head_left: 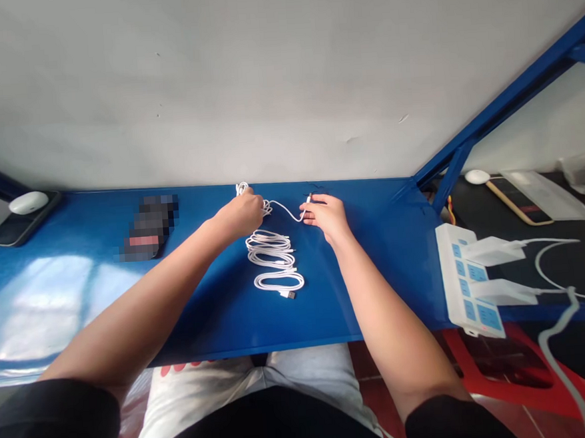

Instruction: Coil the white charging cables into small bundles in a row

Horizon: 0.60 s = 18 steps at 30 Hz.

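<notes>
Near the back edge of the blue table [381, 273], my left hand [244, 212] is closed around a coiled white USB cable [266, 209]; loops stick out on both sides of the fist. One strand of it runs right to my right hand [326, 216], whose thumb and fingers pinch the cable near its plug. Below my left hand lie several more coiled white cables [270, 247] in a column. The nearest coil [279, 281] has its USB plug pointing right. My palm and fingers hide part of the held coil.
A phone [147, 228], partly pixelated, lies to the left. Farther left, a white rounded object [28, 203] sits on a dark tray [20, 225]. At right stands a white power strip [470, 280] with two chargers plugged in. A blue metal frame [467, 140] rises beside it.
</notes>
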Each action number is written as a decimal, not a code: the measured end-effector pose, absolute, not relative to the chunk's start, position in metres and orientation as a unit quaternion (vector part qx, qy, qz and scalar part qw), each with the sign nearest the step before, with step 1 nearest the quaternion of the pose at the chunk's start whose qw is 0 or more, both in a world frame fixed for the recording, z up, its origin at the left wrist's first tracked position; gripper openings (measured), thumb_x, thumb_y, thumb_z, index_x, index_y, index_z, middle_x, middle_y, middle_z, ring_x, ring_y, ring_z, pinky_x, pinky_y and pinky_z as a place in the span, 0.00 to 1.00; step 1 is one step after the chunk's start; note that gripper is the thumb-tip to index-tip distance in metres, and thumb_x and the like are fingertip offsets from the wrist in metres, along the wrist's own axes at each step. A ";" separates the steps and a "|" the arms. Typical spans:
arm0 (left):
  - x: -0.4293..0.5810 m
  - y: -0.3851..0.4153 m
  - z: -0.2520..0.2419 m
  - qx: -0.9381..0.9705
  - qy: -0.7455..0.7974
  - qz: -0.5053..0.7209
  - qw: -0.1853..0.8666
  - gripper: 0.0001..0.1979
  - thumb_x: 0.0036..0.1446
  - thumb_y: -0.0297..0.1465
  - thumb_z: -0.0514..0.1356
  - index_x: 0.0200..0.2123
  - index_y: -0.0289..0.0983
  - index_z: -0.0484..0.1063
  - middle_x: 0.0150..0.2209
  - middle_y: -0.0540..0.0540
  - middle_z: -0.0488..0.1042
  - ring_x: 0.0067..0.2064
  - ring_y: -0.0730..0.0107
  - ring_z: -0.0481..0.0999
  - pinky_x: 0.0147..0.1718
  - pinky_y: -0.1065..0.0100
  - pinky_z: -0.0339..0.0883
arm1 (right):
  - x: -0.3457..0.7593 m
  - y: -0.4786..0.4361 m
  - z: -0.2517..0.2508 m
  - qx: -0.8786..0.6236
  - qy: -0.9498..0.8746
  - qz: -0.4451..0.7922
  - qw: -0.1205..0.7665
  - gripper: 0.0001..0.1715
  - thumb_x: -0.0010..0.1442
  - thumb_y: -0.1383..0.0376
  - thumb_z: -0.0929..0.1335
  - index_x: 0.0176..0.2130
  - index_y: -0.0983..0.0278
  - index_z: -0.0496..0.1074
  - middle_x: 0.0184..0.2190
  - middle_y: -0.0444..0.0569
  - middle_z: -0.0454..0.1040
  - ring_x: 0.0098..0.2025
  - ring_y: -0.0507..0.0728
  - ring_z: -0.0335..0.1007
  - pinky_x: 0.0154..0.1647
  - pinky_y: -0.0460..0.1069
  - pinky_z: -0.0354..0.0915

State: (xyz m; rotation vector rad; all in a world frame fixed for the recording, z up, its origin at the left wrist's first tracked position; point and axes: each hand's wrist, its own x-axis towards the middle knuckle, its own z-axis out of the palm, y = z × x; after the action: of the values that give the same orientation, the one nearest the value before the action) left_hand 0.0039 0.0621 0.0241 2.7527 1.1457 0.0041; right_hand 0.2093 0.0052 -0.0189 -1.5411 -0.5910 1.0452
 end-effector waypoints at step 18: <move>-0.056 0.055 0.042 0.740 0.541 0.144 0.372 0.20 0.66 0.45 0.55 0.40 0.37 0.79 0.34 0.43 0.80 0.34 0.64 0.79 0.34 0.66 0.70 | 0.229 -0.007 0.003 -0.642 -0.281 0.383 0.602 0.14 0.49 0.70 0.76 0.38 0.67 0.77 0.28 0.46 0.80 0.26 0.51 0.76 0.23 0.44 0.73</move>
State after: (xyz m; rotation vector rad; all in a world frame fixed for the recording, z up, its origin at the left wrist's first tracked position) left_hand -0.0556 0.0553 0.0421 1.8967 1.3869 0.3686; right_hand 0.2291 -0.0066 0.0026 -1.4862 -0.6511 0.8867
